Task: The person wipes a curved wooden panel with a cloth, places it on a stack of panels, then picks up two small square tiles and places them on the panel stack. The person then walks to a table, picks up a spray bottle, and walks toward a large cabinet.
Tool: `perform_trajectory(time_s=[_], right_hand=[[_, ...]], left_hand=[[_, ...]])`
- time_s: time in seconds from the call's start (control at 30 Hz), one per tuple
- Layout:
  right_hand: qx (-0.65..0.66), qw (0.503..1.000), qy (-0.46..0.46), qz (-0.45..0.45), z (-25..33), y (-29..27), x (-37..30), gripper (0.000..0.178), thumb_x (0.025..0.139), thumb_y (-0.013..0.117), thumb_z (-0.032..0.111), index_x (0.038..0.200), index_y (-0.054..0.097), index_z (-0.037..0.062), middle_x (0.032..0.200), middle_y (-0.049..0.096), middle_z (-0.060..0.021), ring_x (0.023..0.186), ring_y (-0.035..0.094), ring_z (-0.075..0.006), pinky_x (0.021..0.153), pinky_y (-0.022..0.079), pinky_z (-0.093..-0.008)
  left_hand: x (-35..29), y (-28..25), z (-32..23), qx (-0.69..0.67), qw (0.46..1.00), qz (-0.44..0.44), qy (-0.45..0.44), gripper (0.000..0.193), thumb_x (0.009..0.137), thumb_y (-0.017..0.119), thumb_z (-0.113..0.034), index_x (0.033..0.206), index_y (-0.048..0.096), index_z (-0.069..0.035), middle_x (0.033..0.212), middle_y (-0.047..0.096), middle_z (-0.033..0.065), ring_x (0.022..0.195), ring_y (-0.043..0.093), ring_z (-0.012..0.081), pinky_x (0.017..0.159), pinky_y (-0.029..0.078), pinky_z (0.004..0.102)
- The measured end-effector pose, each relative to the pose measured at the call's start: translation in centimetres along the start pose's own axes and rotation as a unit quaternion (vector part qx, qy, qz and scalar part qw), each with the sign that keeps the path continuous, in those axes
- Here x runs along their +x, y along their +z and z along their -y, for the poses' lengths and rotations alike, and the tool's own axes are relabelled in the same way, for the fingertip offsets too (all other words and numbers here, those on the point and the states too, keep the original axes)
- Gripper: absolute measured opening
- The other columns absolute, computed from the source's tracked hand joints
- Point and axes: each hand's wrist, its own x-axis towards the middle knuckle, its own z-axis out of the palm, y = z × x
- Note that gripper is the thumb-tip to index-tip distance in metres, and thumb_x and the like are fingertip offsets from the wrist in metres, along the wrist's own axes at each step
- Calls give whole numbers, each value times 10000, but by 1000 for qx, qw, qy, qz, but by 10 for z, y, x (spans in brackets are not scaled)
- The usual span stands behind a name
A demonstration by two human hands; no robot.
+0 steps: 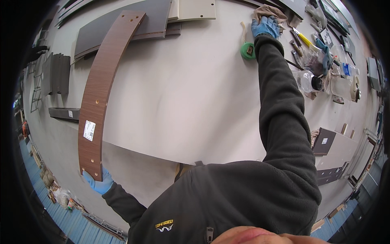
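Observation:
My left hand (99, 181), in a blue glove, grips the near end of a long brown wood-grain board (97, 87). The board has drilled holes and a white label, and its far end lies over a grey panel (122, 27). My right arm is stretched far forward. At its end my right hand (265, 27), also gloved in blue, is closed on a crumpled beige cloth (271, 13); part of the fingers is hidden. Just left of that wrist lies a round green tape measure (248, 51).
A yellow-handled knife (302, 37), a clear jar with a black lid (313, 82) and a blue-capped bottle (348, 70) crowd the table's right side. Dark panels (56, 74) stand at left. A pale panel (199, 9) lies at the back. The table's front edge runs before my body.

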Motion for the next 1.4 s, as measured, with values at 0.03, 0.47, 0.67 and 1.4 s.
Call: perform_trajectory(time_s=[0.03, 0.47, 0.67, 1.4], right_hand=[[31, 996, -45, 71, 10, -14, 1, 693, 972, 510, 550, 1540, 471, 155, 1615, 409, -192, 1473, 421, -362, 1200, 317, -528], [155, 968, -188, -59, 108, -35, -66, 754, 959, 597, 561, 1515, 453, 73, 1646, 351, -219, 1532, 316, -389, 1262, 219, -506], [157, 975, -141, -69, 147, -35, -154, 627, 914, 643, 488, 1360, 558, 54, 1545, 466, -265, 1455, 416, -425, 1215, 286, -537], [426, 874, -205, -113, 135, -111, -289, 202, 905, 602, 16, 1051, 712, 102, 890, 705, -138, 844, 692, -334, 751, 559, -423]], left_hand=[[1, -1, 1, 74, 997, 4, 30, 564, 1025, 652, -326, 1469, 478, -23, 1425, 565, 156, 1228, 597, 274, 1026, 551, 432], [9, -25, -5, 11, 999, -38, 8, 548, 1005, 687, -317, 1441, 505, -39, 1358, 610, 131, 1166, 630, 233, 957, 577, 384], [24, -48, -5, 20, 999, -21, 12, 569, 992, 700, -342, 1438, 509, -44, 1347, 615, 121, 1152, 635, 223, 935, 579, 362], [65, -126, -13, 304, 931, -46, 194, 548, 999, 688, -322, 1435, 518, -35, 1377, 611, 136, 1202, 607, 232, 989, 550, 394]])
